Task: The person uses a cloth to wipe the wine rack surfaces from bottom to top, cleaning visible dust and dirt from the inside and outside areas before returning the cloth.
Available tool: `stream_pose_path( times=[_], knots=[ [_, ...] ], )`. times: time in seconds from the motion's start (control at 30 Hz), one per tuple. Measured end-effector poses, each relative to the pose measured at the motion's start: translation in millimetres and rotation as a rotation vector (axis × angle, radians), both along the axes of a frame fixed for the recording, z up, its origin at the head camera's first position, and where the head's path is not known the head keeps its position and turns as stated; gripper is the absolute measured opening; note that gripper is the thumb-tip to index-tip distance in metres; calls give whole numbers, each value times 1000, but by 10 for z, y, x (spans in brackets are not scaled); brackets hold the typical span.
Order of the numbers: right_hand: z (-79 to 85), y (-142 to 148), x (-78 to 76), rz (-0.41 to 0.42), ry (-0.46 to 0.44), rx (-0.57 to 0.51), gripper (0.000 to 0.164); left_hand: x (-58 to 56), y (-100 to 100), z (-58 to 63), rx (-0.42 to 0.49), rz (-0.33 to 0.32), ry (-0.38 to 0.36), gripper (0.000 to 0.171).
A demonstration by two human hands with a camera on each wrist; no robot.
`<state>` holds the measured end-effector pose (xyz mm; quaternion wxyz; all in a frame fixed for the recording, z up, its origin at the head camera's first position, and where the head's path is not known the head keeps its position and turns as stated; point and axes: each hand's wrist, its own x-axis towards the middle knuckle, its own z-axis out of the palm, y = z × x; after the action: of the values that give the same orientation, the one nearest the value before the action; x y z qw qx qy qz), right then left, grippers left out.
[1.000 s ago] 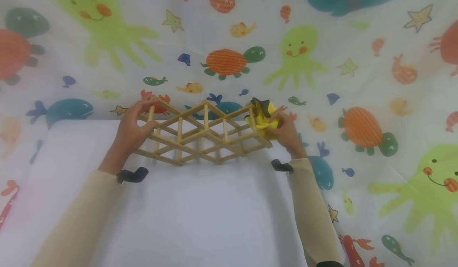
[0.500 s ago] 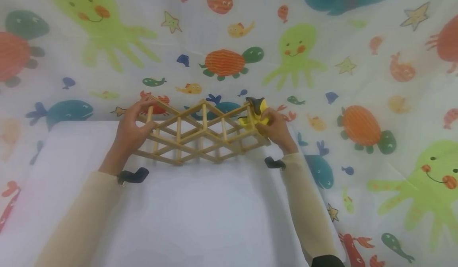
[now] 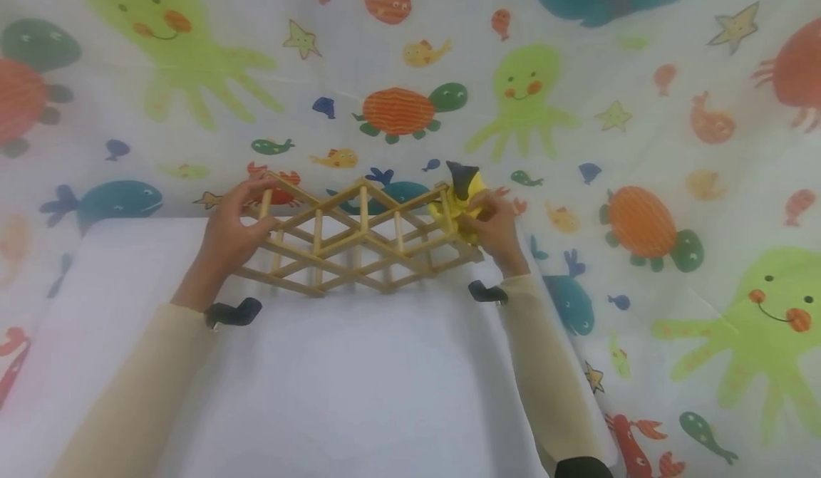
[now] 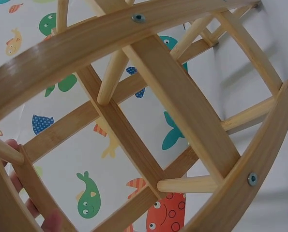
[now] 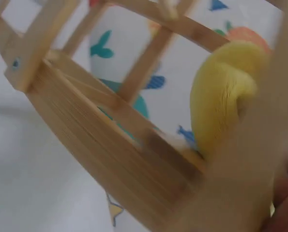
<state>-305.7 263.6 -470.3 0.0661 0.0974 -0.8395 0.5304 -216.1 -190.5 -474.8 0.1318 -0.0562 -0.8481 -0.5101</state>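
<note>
A wooden folding lattice rack (image 3: pixel 363 211), made of crossed slats and round rods, spans the space between both hands. At its left end, my left hand (image 3: pixel 226 234) grips the frame with thumb and fingers spread round it; fingertips (image 4: pixel 32 208) show behind the slats in the left wrist view. My right hand (image 3: pixel 500 232) pinches a crumpled yellow-and-black cloth (image 3: pixel 473 187) against the rack's right end. Close up in the right wrist view, the fleecy yellow cloth (image 5: pixel 214 104) bulges in a fold beside a slat (image 5: pixel 105 150). Most of the right hand is hidden there.
Under the rack lies a white tabletop (image 3: pixel 346 378), its right edge running down past the right forearm. Behind and around it hangs a white sheet (image 3: pixel 359 22) printed with sea animals. Black wrist straps (image 3: pixel 234 312) sit at the cuffs.
My right hand has moved a little left with the cloth, bringing it closer in against the rack's end rod. The left hand and the rack stay nearly in place.
</note>
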Motion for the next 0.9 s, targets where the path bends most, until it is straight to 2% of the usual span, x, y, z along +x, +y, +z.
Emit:
stream_pose_path(
  times=[0.17, 0.27, 0.37, 0.47, 0.53, 0.63, 0.73, 0.9],
  knots=[
    [-19, -62, -36, -19, -15, 132, 19, 5, 34, -28, 8, 10, -2, 64],
    [3, 8, -21, 36, -79, 184, 20, 28, 49, -24, 15, 24, -2, 64],
    [41, 119, 28, 101, -140, 184, 21, 45, 62, -4, 16, 37, -2, 62],
    [64, 209, 94, 74, -141, 82, 21, 44, 69, 23, 12, 39, 0, 62],
    [69, 242, 134, 14, -78, -19, 21, 37, 70, 29, 12, 35, 0, 62],
    [69, 254, 158, -71, 71, -185, 22, 36, 71, 21, 11, 35, -6, 61],
    [116, 214, 167, -131, 205, -289, 23, 45, 76, 4, 12, 36, -15, 61],
    [279, 52, 187, -158, 261, -421, 25, 52, 85, -2, 25, 41, -9, 60]
  ],
)
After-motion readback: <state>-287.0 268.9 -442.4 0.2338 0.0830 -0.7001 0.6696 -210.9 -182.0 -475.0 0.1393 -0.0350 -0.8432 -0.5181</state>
